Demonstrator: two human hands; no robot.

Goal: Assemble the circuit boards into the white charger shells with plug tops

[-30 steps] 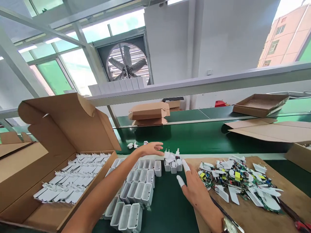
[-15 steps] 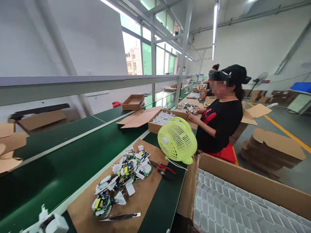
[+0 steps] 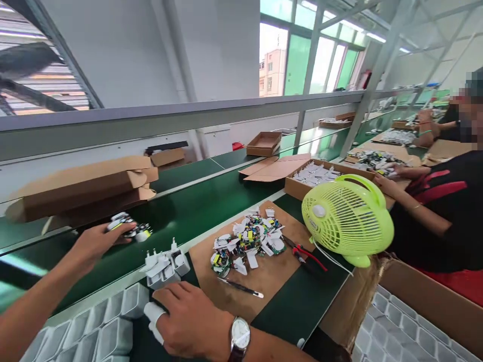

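Note:
My left hand reaches out over the green belt and closes its fingers on a small circuit-board part. My right hand, with a watch on the wrist and white finger cots, rests curled on the table beside a cluster of white plug adapters and touches the white cases. Nothing shows in its grip.
A cardboard sheet carries a heap of circuit boards and white covers, tweezers and red-handled pliers. A yellow-green fan stands at the right. Folded cartons lie beyond the belt. A co-worker in black works nearby.
The view has swung back left from the co-worker. Both my hands are in sight again, the left now on a part on the belt, the right down by the adapters.

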